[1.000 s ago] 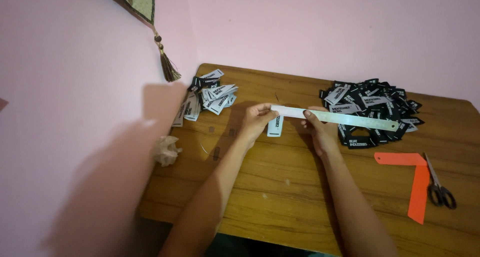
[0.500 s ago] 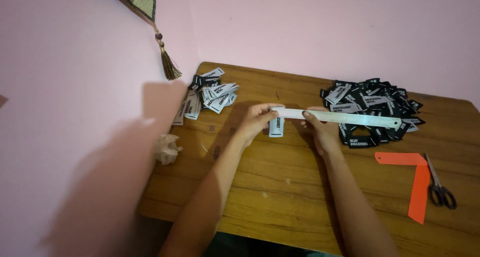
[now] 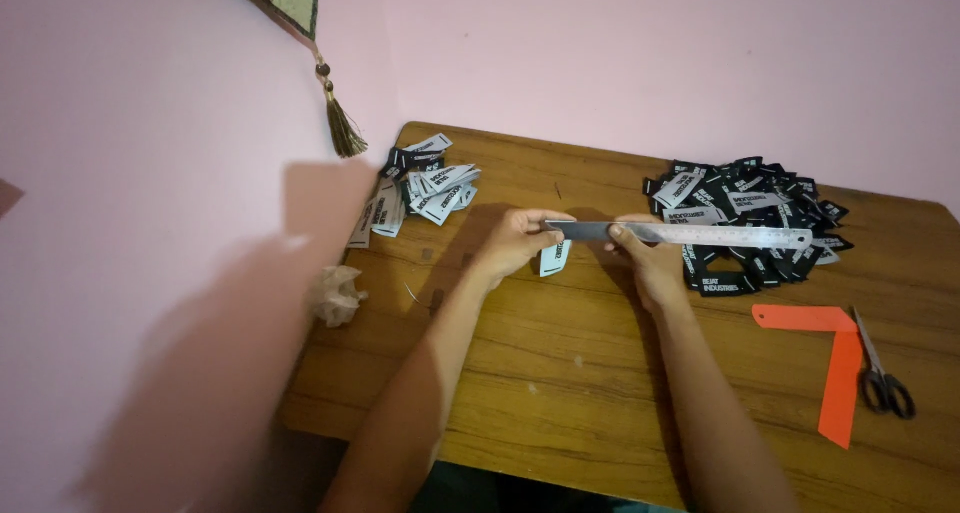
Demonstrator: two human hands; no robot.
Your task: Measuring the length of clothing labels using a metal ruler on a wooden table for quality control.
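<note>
Above the table: both hands held a steel ruler (image 3: 690, 235) level.
Left hand (image 3: 515, 243): pinched ruler's end and, seemingly, a folded label (image 3: 553, 258).
Right hand (image 3: 650, 263): gripped ruler mid-length.
Nearby: label pile (image 3: 745, 213), wooden table (image 3: 560, 373).

1. Two hands: the left hand (image 3: 515, 241) and the right hand (image 3: 648, 263).
2. One metal ruler (image 3: 690, 235).
3. One single label (image 3: 553, 258) under the ruler.
4. Two heaps of labels, too many to count: a small heap (image 3: 420, 185) and a big dark heap (image 3: 745, 213).
5. One pair of scissors (image 3: 880, 373).
6. One orange L-shaped piece (image 3: 835, 358).
7. One crumpled paper ball (image 3: 336, 295).
8. One tassel (image 3: 343, 128).
9. One wooden counter (image 3: 560, 373).
</note>
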